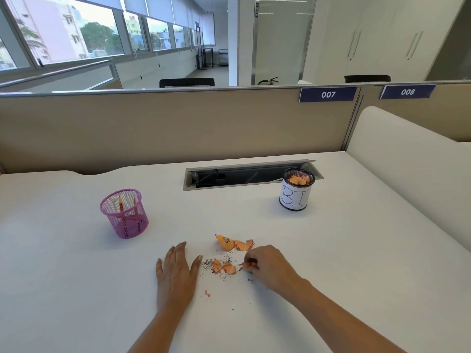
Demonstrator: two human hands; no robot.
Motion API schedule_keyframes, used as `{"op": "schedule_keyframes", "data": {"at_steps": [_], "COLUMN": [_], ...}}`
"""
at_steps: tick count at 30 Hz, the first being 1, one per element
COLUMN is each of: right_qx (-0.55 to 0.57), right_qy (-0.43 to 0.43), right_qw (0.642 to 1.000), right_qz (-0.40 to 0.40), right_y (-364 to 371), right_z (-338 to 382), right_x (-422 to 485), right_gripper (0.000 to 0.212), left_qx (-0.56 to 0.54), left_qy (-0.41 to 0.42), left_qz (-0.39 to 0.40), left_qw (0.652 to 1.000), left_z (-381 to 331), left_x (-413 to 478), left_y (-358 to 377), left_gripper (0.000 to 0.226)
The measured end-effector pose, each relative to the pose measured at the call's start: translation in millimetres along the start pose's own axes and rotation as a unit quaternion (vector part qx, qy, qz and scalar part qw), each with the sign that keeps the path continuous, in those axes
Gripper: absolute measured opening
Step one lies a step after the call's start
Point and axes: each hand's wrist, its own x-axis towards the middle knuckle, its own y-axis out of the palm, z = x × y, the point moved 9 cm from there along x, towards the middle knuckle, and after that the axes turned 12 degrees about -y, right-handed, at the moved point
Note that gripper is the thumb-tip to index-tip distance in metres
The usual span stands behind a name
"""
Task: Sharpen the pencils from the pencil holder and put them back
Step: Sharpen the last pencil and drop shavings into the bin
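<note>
Left hand [175, 273]: lay flat, palm down, fingers straight and slightly apart.
Right hand [267, 266]: fingertips curled, pinching a shaving [246, 264].
Loose shavings [224, 267]: between both hands' fingertips.

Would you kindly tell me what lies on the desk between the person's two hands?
In the head view, orange pencil shavings and dark specks lie on the desk between the flat left hand and the right hand, which pinches one of them.

Bare desk [63, 271] is lying open between the pink mesh holder [125, 217] at left and the labelled cup [295, 197] at right rear, with shavings [224, 267] littering the near centre and a partition [165, 128] closing off the back.
</note>
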Motion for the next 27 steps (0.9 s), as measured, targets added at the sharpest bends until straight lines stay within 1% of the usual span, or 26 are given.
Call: {"op": "schedule_keyframes", "data": {"at_steps": [3,5,8,11,13,14,16,19,22,25,27], "right_qx": [0.062,0.087,0.067,0.025,-0.012,-0.031,-0.06,-0.111,-0.144,-0.122,-0.116], "right_qy": [0.004,0.005,0.012,0.047,0.091,0.11,0.147,0.202,0.22,0.214,0.192], "right_qw": [0.998,0.995,0.985,0.948,0.928,0.924,0.927,0.937,0.947,0.952,0.95], "right_qz": [-0.014,-0.049,-0.161,-0.313,-0.361,-0.365,-0.341,-0.261,-0.184,-0.18,-0.218], "right_y": [-12.9,-38.8,-105.7,-172.7,-194.0,-197.4,-193.7,-174.2,-158.4,-159.6,-169.2], "right_z": [-1.9,-6.6,-27.3,-60.1,-81.5,-90.2,-106.6,-129.6,-142.8,-143.1,-131.8], "right_x": [3.3,11.7,32.0,46.9,54.9,60.0,71.9,86.3,97.2,99.5,94.2], "right_gripper": [0.014,0.012,0.012,0.015,0.018,0.019,0.022,0.022,0.022,0.023,0.025], "left_qx": [0.001,0.009,0.012,0.016,0.014,0.015,0.022,0.021,0.024,0.022,0.027], "left_qy": [0.001,0.003,0.006,0.007,0.007,0.008,0.007,0.006,0.006,0.007,0.007], "left_qz": [-0.001,0.0,-0.001,-0.004,-0.006,-0.007,-0.008,-0.007,-0.008,-0.01,-0.007], "left_qw": [1.0,1.0,1.0,1.0,1.0,1.0,1.0,1.0,1.0,1.0,1.0], "left_z": [-0.8,-1.3,-3.8,-5.6,-6.1,-6.2,-6.2,-5.8,-5.6,-6.2,-5.9], "left_x": [3.5,6.1,10.6,13.1,13.3,13.1,13.3,13.7,14.4,14.3,14.5], "left_y": [0.2,1.3,3.4,4.0,4.6,4.3,4.7,5.0,5.0,4.2,4.1], "left_gripper": [0.055,0.055,0.055,0.054,0.054,0.054,0.055,0.054,0.054,0.055,0.055]}}
